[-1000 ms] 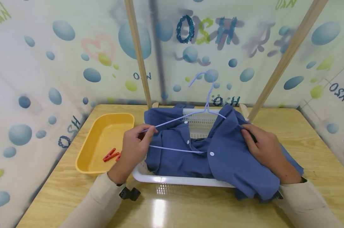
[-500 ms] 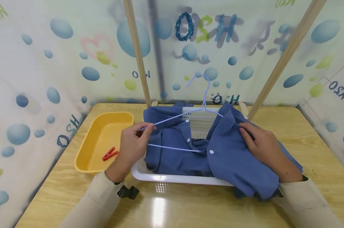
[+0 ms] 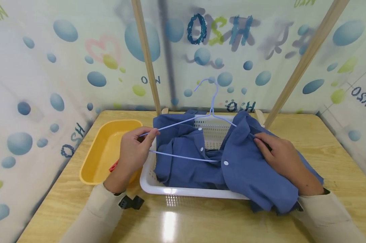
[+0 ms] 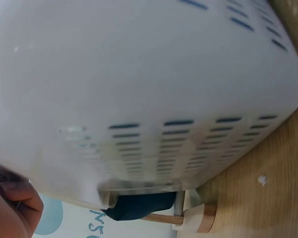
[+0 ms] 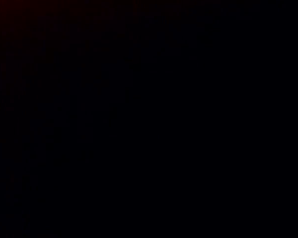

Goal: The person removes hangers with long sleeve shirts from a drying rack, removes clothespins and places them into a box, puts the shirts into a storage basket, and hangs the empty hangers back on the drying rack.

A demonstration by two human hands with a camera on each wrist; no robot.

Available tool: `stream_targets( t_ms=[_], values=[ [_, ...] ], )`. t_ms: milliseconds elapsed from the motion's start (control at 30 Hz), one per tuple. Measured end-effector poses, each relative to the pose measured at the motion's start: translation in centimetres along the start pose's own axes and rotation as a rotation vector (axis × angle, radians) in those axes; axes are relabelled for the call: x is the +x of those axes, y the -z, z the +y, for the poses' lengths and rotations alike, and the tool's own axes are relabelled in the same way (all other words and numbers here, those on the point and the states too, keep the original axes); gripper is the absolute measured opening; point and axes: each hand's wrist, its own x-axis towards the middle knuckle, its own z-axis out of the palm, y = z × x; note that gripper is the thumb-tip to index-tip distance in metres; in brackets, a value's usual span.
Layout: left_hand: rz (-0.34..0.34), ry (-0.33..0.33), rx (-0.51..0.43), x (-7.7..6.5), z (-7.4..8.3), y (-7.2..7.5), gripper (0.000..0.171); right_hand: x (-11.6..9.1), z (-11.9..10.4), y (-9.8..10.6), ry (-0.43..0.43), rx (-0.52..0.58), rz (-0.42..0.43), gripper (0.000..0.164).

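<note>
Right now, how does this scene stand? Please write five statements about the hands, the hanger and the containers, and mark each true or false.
1. The left hand pinches the hanger. True.
2. The right hand grips the blue shirt. True.
3. The hanger's hook is covered by cloth. False: the hook is uncovered.
4. Part of the blue shirt hangs over the near rim of the white basket. True.
5. The yellow tray is right of the white basket. False: the yellow tray stands left of it.

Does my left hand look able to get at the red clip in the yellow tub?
Probably not while your left hand pinches the hanger; once freed, likely yes, as the red clip lies nearby in the open-topped yellow tub.
</note>
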Motion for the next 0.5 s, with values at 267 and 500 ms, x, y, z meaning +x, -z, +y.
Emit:
stream_targets(
  t_ms=[267, 500],
  values=[
    [0.006, -0.015, -0.004, 0.38, -0.23, 0.53, 0.023, -0.10, -0.04, -0.14, 0.013, 0.018, 0.034, 0.022],
    [0.033, -0.039, -0.009, 0.54, -0.40, 0.74, 0.020, -0.23, 0.11, -0.27, 0.025, 0.009, 0.044, 0.022]
  ],
)
